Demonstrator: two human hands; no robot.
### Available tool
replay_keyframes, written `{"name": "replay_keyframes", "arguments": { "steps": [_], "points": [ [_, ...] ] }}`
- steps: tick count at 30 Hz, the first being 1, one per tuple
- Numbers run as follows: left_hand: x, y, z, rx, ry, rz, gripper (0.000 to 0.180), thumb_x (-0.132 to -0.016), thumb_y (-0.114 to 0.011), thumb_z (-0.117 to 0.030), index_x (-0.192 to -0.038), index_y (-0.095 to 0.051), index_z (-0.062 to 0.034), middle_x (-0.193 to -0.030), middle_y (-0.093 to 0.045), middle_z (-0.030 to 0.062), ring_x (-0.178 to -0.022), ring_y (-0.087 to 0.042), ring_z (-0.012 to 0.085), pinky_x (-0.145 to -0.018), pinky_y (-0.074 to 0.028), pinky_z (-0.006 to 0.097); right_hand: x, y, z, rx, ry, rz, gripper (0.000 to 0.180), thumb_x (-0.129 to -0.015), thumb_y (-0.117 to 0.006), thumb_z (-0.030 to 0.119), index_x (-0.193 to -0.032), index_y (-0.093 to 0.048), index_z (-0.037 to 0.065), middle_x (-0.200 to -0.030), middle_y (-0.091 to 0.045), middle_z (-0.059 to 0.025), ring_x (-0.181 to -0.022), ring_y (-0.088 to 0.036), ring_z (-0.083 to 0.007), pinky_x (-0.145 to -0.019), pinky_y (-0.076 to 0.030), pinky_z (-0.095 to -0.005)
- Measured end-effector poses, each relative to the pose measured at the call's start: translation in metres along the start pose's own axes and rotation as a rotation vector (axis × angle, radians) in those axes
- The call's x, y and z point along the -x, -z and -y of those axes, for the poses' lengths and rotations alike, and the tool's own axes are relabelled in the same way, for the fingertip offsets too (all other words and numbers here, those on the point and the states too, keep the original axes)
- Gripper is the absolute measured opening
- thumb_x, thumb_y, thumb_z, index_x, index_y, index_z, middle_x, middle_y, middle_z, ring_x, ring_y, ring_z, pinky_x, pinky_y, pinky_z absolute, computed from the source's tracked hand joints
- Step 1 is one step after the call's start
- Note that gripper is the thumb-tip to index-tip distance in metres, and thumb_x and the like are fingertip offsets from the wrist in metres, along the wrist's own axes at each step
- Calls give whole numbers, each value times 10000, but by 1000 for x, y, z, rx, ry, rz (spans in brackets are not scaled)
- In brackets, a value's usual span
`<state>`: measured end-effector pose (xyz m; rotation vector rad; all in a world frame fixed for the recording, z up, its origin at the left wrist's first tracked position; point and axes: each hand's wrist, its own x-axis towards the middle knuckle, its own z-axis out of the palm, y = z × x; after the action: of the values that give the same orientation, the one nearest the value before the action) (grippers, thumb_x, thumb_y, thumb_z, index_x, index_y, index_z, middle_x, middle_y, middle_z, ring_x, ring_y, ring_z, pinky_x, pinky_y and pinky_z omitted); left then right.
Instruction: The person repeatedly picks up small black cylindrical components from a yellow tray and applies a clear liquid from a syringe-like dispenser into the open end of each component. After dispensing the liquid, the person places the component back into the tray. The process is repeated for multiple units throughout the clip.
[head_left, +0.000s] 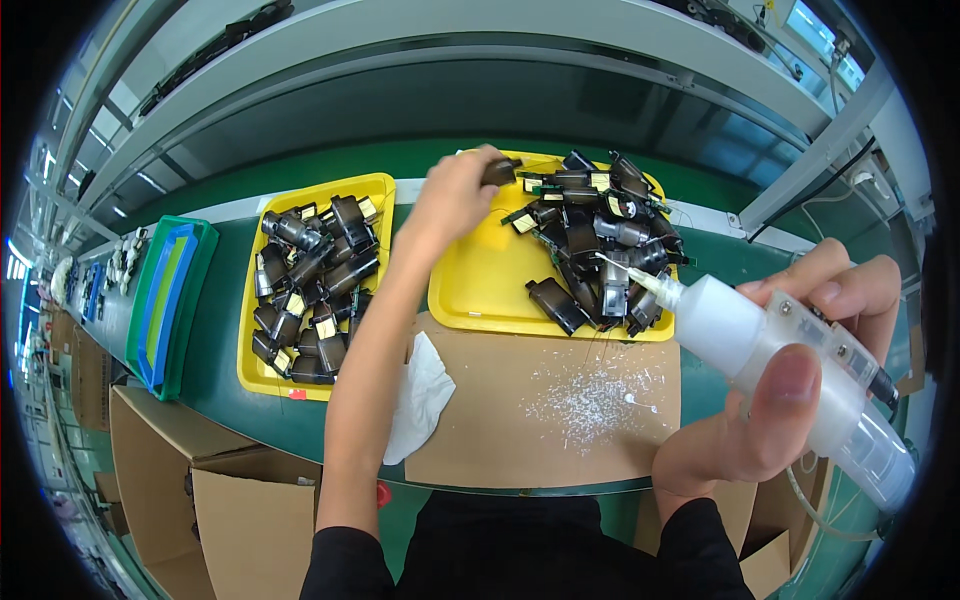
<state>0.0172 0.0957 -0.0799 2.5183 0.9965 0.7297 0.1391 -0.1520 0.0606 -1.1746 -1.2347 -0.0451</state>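
My left hand (456,198) is closed around a dark brown plastic part (500,171) above the far left corner of the right yellow tray (465,290). Several similar dark parts (582,235), some with pale yellow labels and thin wires, lie heaped in that tray's right half. In my right hand (785,400), close to the camera, is a white glue syringe (715,325) with a clear rear end and a trigger grip. Its thin nozzle (635,270) points left, in line of sight over the heap.
A left yellow tray (247,350) holds several more dark parts. Brown cardboard (490,400) with white scraps (590,405) covers the bench front, beside a white cloth (422,395). Green and blue trays (170,310) stand far left. An open carton (255,510) sits below the bench's left edge.
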Motion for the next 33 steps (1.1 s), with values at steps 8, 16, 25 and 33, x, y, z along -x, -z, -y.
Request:
{"name": "replay_keyframes", "arguments": {
  "steps": [8, 16, 25, 33],
  "points": [
    [36, 67, -27, 1726, 209, -108, 317, -850, -616, -119, -1143, -508, -67, -1008, -566, 67, -933, -531, 164, -860, -431, 324, -1, 1, 3, 11, 19, 9, 443, -727, -637, 360, -910, -376, 52, -756, -473, -102, -668, -505, -139, -633, -447, -218],
    [57, 91, -87, 1604, 116, -65, 336, -841, -622, -130, -1102, -461, 6, -965, -592, 130, -865, -608, 197, -793, -492, 295, -10, -14, -10, -91, 57, 44, 184, -805, -519, 51, -959, -443, -16, -871, -547, -165, -818, -565, -206, -808, -449, -312],
    [71, 84, -124, 1202, -72, -187, 374, -786, -656, -38, -1109, -530, 103, -952, -619, 158, -836, -634, 197, -728, -508, 270, -10, -25, -20, -2, -167, 155, 148, -796, -629, 9, -924, -569, -34, -812, -602, -58, -743, -568, -90, -680, -449, -202],
    [77, 83, -133, 1219, 17, -171, 324, -786, -667, -15, -1080, -569, 78, -958, -637, 116, -847, -613, 121, -756, -513, 237, -13, -29, -22, 26, -200, 268, 91, -777, -672, 50, -795, -591, 14, -679, -581, 12, -601, -502, -21, -540, -383, -161]
  ]
}}
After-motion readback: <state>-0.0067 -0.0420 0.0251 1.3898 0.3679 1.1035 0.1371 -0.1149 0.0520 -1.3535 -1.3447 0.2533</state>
